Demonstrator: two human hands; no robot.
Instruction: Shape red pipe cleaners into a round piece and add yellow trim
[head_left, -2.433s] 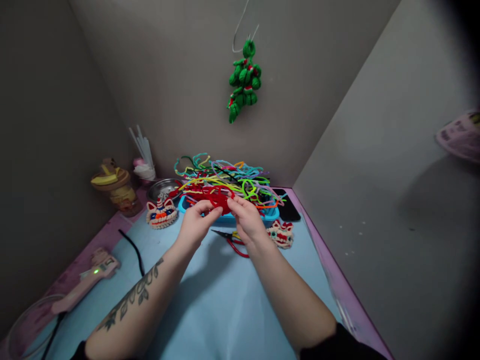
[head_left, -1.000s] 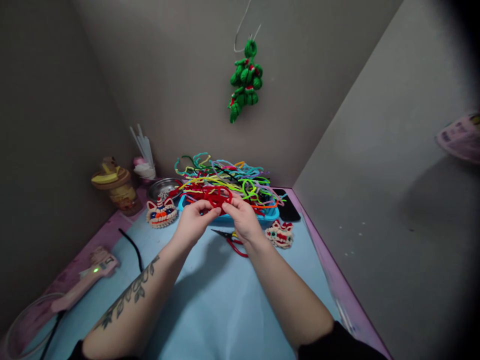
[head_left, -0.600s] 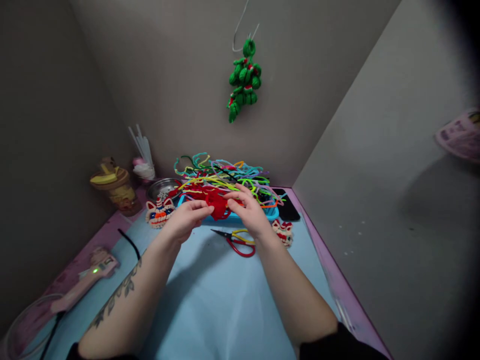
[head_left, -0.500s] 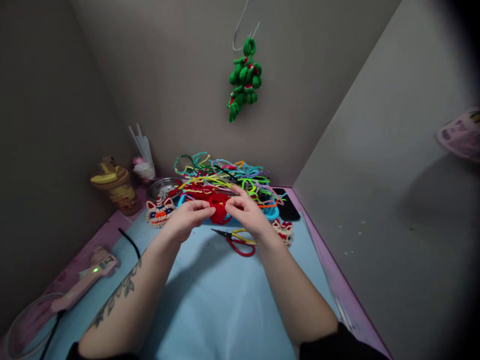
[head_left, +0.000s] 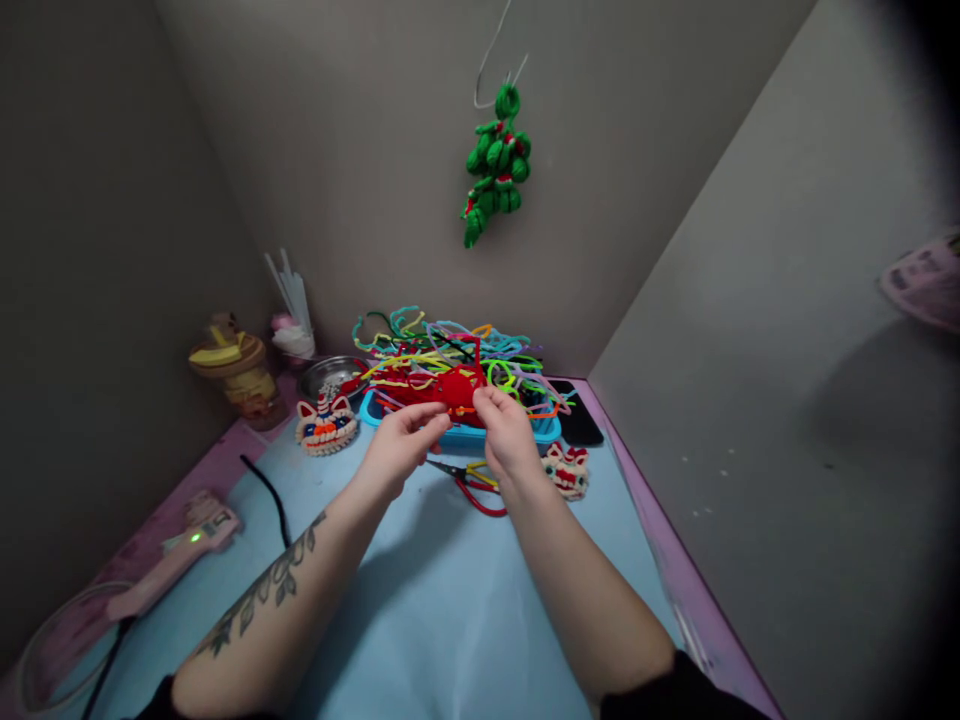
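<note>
Between my hands is a red knotted cord piece (head_left: 459,384), roundish, with loose red strands sticking up at its right. The fingers and thumb of my left hand (head_left: 405,442) pinch its lower left edge. My right hand (head_left: 511,432) grips its right side with thumb and fingertips. A small orange spot shows at the piece's bottom edge. Scissors (head_left: 480,492) with red and yellow handles lie on the light blue mat (head_left: 450,620) just below the hands, partly hidden by my right hand. Behind the red piece is a blue basket (head_left: 369,408) heaped with colourful cords (head_left: 420,330).
Knotted lion-head pieces lie left (head_left: 327,428) and right (head_left: 567,474). A metal bowl (head_left: 330,378), a brown-lidded cup (head_left: 244,375) and a pink glue gun (head_left: 176,560) with a cable stand left. A black phone (head_left: 581,420) lies right. A green knotted ornament (head_left: 496,165) hangs above.
The red piece has been raised and turned, so its round face and upright strands now show. My right hand has turned, its fingers curling in. The view has shifted slightly.
</note>
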